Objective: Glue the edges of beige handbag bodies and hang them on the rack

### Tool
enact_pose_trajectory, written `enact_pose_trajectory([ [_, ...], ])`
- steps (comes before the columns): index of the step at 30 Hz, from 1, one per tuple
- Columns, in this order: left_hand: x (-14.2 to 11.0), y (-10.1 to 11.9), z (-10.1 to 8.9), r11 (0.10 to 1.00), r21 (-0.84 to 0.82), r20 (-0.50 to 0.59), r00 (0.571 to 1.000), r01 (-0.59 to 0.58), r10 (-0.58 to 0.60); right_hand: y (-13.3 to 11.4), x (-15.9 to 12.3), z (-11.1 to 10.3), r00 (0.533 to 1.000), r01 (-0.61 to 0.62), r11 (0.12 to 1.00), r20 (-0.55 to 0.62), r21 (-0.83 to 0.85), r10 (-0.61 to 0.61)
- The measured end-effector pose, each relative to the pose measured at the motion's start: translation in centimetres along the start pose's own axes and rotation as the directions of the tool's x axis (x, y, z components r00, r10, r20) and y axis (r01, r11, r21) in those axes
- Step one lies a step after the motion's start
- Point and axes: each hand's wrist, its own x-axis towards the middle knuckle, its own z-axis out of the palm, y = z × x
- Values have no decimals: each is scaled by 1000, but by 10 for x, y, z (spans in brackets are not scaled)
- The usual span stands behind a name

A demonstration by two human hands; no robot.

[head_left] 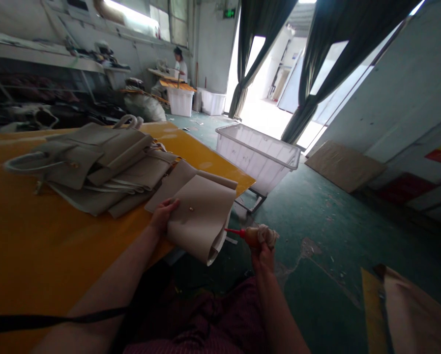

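My left hand (pixel 163 215) grips the left edge of a beige leather bag panel (pixel 201 206), which has a small metal clasp near its middle. The panel's lower right side curls over and gapes, showing a pale inner layer. In my right hand (pixel 263 253) is a squeeze bottle (pixel 252 237) of amber glue-like liquid, with a long red nozzle and a crumpled cloth round its far end. The nozzle tip points left, at or very close to the panel's right edge; whether it touches I cannot tell. Beyond my left hand lies a pile of beige bag pieces (pixel 124 164).
The panel lies at the corner of a yellow-topped table (pixel 17 236). A white plastic bin (pixel 257 157) on a wheeled frame stands just past that corner. Farther back, a person (pixel 181 66) sits at a machine by more white bins (pixel 181 102). Cardboard (pixel 412 305) is at lower right.
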Motion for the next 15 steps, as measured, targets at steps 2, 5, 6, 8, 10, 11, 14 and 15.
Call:
enact_pose_trajectory([
  [2, 0, 1, 1, 1000, -4, -9, 1000, 0, 0, 3, 7, 1, 1000, 6, 1000, -4, -7, -6],
  [5, 0, 1, 1, 1000, -8, -20, 1000, 0, 0, 4, 6, -7, 999, 9, 1000, 32, -24, -8],
  [6, 0, 1, 1, 1000, -6, -16, 1000, 1, -1, 2, 3, -11, 999, 4, 1000, 45, -26, -3],
  [8, 0, 1, 1, 1000, -5, -6, 1000, -3, 3, -2, -9, -20, 998, -34, 999, 55, -16, 35],
  [10, 1, 0, 1, 1000, -15, -11, 1000, -11, 11, -8, -25, -27, 994, -92, 996, 62, 3, 92],
  [11, 1, 0, 1, 1000, -23, -17, 1000, -14, 14, -11, -33, -30, 991, -118, 993, 64, 10, 118],
  [14, 2, -1, 1, 999, -42, -33, 999, -20, 18, -18, -53, -33, 986, -166, 986, 40, 36, 164],
  [15, 2, -1, 2, 999, -40, -37, 999, -22, 21, -20, -57, -32, 985, -172, 984, 26, 47, 171],
])
